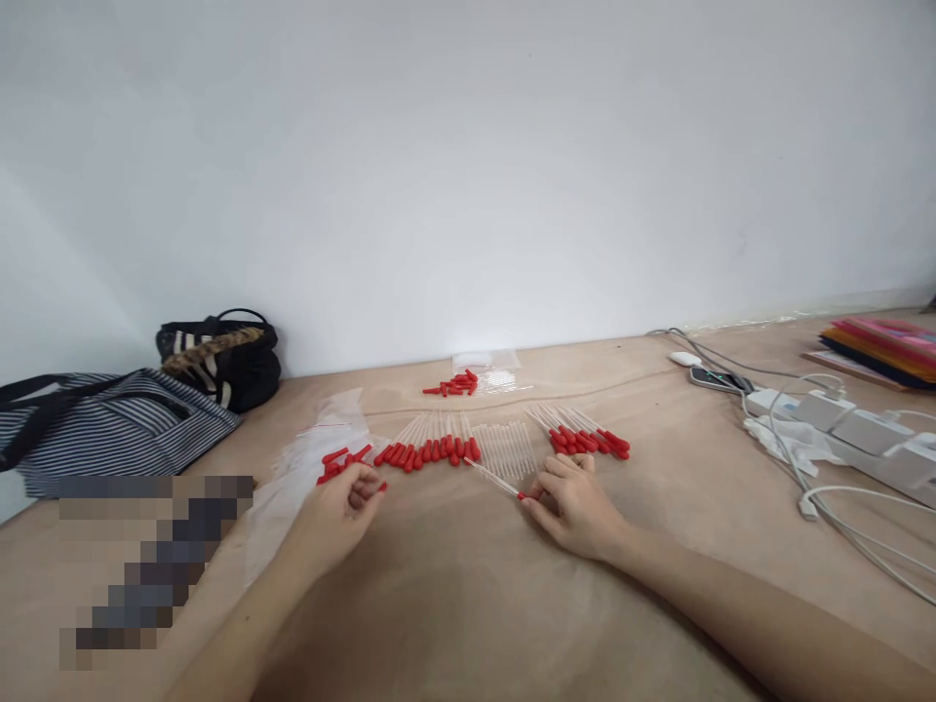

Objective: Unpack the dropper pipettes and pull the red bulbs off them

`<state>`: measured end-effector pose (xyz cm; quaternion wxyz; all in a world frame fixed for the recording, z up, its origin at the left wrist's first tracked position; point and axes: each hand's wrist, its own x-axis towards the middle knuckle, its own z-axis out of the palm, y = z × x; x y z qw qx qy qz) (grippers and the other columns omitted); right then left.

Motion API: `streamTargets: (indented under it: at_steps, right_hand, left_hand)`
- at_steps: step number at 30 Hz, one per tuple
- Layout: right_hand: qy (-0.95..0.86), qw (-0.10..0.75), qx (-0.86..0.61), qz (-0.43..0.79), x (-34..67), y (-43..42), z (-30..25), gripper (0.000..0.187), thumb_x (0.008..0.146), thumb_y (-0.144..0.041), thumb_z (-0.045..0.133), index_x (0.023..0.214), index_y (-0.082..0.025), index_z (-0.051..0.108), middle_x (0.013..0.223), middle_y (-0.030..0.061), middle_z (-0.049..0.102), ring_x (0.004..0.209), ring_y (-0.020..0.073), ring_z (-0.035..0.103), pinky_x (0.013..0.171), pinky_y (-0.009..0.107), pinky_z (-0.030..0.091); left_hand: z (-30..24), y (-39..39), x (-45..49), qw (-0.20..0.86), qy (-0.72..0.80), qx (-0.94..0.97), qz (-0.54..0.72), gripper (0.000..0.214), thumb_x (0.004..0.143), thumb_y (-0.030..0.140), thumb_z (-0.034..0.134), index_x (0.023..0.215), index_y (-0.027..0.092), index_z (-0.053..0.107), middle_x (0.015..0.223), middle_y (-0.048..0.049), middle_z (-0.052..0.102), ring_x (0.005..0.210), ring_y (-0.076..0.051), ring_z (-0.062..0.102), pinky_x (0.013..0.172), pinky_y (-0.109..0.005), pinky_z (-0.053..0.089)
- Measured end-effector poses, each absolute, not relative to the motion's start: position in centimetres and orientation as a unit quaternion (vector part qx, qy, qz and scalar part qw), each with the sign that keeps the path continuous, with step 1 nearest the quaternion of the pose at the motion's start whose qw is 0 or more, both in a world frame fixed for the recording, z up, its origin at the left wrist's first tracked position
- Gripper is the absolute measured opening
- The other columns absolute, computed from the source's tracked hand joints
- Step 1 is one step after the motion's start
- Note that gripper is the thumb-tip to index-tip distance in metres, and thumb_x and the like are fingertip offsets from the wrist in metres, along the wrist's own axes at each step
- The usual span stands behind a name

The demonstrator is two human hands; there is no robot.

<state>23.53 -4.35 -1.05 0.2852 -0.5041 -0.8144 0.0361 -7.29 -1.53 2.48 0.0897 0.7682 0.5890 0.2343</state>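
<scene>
My right hand (574, 505) pinches the red bulb end of a dropper (497, 480), whose thin clear tube points up and to the left. My left hand (343, 512) is curled closed, with a red rubber bulb (382, 487) at its fingertips. Loose red bulbs (334, 456) lie on clear plastic bags (332, 421) just behind that hand. Between the hands, a row of red-bulbed droppers (437, 448) fans out. Bare clear tubes (504, 448) lie side by side to its right. Beyond my right hand is another group of droppers (591, 442).
Farther back, red bulbs (457, 385) lie beside a clear bag (501, 375) near the wall. Striped and black bags (124, 424) (253, 366) stand left. At right are a power strip (877, 429), white cables (848, 492), a phone (713, 380) and coloured folders (884, 346).
</scene>
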Motion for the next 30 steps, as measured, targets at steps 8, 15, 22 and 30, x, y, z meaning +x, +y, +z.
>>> streamTargets:
  at_steps: [8, 15, 22, 30]
  right_hand:
    - [-0.813, 0.275, -0.512, 0.043, 23.3, -3.9, -1.2, 0.016, 0.077, -0.026, 0.052, 0.064, -0.018, 0.056, 0.069, -0.0001, 0.058, 0.075, 0.0138, 0.05, 0.072, 0.031, 0.022]
    - [-0.797, 0.299, -0.521, 0.067, 22.9, -3.8, -1.3, 0.016, 0.075, -0.025, 0.053, 0.062, -0.017, 0.056, 0.068, -0.0013, 0.057, 0.072, 0.0126, 0.05, 0.071, 0.03, 0.022]
    - [-0.744, 0.362, -0.552, 0.103, 20.9, -4.2, -1.4, 0.022, 0.078, -0.028, 0.052, 0.059, -0.016, 0.054, 0.062, -0.0022, 0.054, 0.067, 0.0112, 0.049, 0.071, 0.029, 0.022]
    - [-0.797, 0.37, -0.474, 0.063, 20.1, -4.9, -1.8, 0.022, 0.083, -0.027, 0.045, 0.067, -0.019, 0.058, 0.067, -0.001, 0.055, 0.071, 0.0118, 0.048, 0.071, 0.029, 0.024]
  left_hand:
    - [5.6, 5.1, -9.2, -0.019, 0.691, 0.706, 0.153, 0.009, 0.065, 0.028, 0.056, 0.063, 0.019, 0.056, 0.066, -0.0036, 0.066, 0.063, -0.02, 0.061, 0.055, -0.027, 0.042]
    - [5.0, 3.1, -6.0, -0.062, 0.658, 0.709, 0.246, 0.015, 0.07, 0.032, 0.052, 0.069, 0.019, 0.057, 0.072, -0.0055, 0.064, 0.07, -0.021, 0.059, 0.058, -0.028, 0.04]
    - [1.2, -3.6, 2.6, 0.408, 0.483, 0.734, 0.248, 0.033, 0.078, 0.046, 0.044, 0.071, 0.017, 0.057, 0.063, 0.0001, 0.057, 0.052, -0.012, 0.049, 0.05, -0.024, 0.041]
    - [-1.1, -3.3, 4.8, 0.478, 0.458, 0.645, 0.382, 0.03, 0.081, 0.047, 0.042, 0.073, 0.018, 0.044, 0.07, 0.0008, 0.051, 0.066, -0.013, 0.055, 0.062, -0.027, 0.049]
